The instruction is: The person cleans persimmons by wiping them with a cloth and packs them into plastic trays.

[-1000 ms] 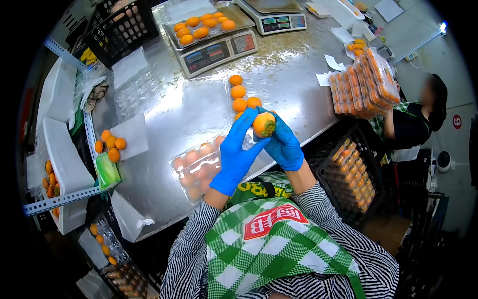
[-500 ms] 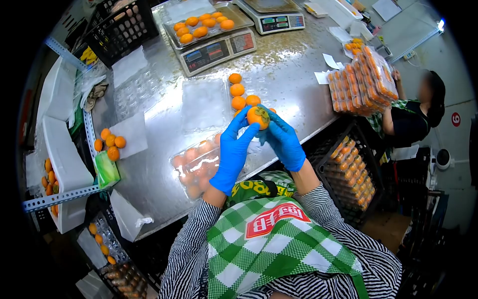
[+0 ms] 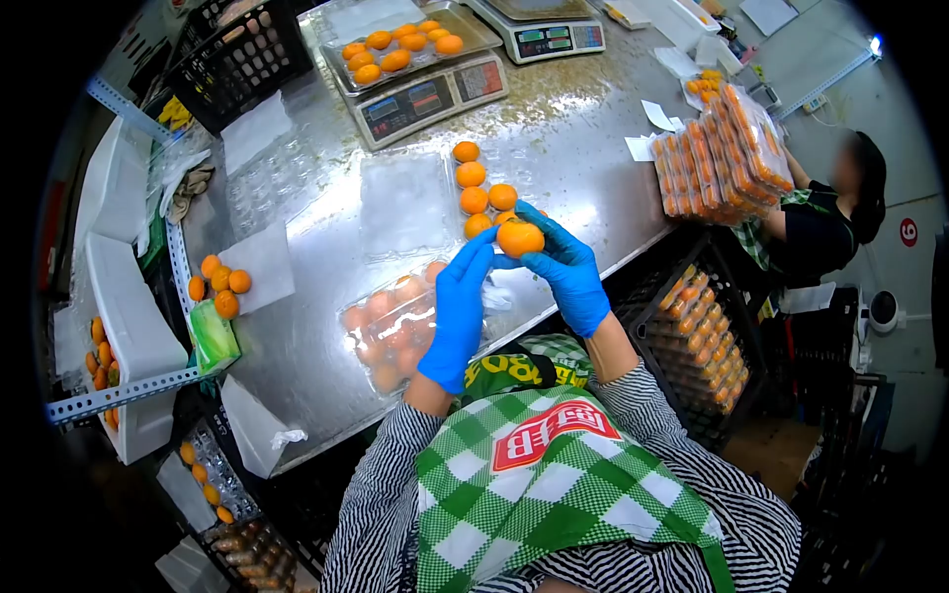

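Observation:
An orange persimmon (image 3: 521,238) is held up over the near edge of the metal table, its smooth side showing. My right hand (image 3: 570,280), in a blue glove, grips it between thumb and fingers. From the other side my blue-gloved left hand (image 3: 461,304) has its fingertips against the fruit. Just beyond my hands is an open clear plastic tray (image 3: 509,168) with several persimmons (image 3: 472,174) in its cells. Its flat clear lid (image 3: 403,206) lies to the left. Beside my left wrist sits a clear pack of pale orange fruit (image 3: 388,331).
A scale (image 3: 425,104) bearing persimmons stands at the back, with a second scale (image 3: 546,40) beside it. Loose persimmons (image 3: 225,279) lie left. Stacked fruit packs (image 3: 717,158) stand right, near another person (image 3: 830,212). A black crate (image 3: 697,346) of packs sits below the table edge.
The persimmon has been turned: its green leafy top faced me before, and now its orange side does. My left fingers have shifted back slightly, while my right hand covers more of the fruit.

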Demonstrator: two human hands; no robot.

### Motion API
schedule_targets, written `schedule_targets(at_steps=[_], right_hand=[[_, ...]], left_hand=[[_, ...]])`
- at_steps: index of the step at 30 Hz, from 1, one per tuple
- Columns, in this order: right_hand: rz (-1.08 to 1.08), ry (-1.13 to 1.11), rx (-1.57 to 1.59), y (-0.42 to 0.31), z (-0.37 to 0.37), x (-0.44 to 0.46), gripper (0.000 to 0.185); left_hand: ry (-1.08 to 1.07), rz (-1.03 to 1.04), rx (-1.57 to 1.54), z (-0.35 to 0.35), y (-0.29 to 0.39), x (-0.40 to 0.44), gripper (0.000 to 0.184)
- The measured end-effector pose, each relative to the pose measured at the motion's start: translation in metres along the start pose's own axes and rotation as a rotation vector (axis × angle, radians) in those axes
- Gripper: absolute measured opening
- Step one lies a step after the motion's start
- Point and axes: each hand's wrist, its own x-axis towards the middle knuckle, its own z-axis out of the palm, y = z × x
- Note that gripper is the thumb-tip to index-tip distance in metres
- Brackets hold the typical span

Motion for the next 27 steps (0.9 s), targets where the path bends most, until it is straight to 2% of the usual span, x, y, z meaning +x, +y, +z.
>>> schedule_targets(at_steps=[3, 6, 9, 12, 15, 18, 21, 24, 27], right_hand=[[0.001, 0.047, 0.039, 0.008, -0.008, 0.001, 0.047], [0.077, 0.047, 0.137, 0.013, -0.015, 0.002, 0.046], [0.118, 0.078, 0.156, 0.018, -0.02, 0.004, 0.047], [0.167, 0.085, -0.002, 0.023, -0.02, 0.007, 0.047], [0.101, 0.016, -0.114, 0.008, -0.014, 0.009, 0.048], [0.055, -0.034, -0.147, 0.013, -0.021, 0.015, 0.056], [-0.078, -0.032, -0.416, 0.025, -0.034, 0.025, 0.063], [-0.299, 0.036, -0.671, 0.018, -0.033, 0.032, 0.065], [-0.213, -0.038, -0.441, 0.021, -0.04, 0.044, 0.064]], left_hand=[[0.051, -0.027, 0.165, 0.0, 0.012, -0.002, 0.04], [0.024, 0.188, 0.26, -0.005, 0.0, 0.003, 0.048], [-0.031, 0.301, 0.384, 0.001, -0.005, 0.006, 0.054], [-0.034, 0.256, 0.383, 0.013, -0.004, 0.006, 0.057], [-0.004, -0.002, 0.043, 0.005, -0.008, 0.018, 0.054], [0.045, -0.199, -0.022, -0.008, -0.014, 0.025, 0.049], [-0.007, -0.266, -0.275, -0.009, -0.024, 0.029, 0.046], [-0.147, -0.305, -0.412, -0.023, -0.043, 0.036, 0.047], [-0.077, -0.344, -0.276, -0.014, -0.045, 0.042, 0.045]])
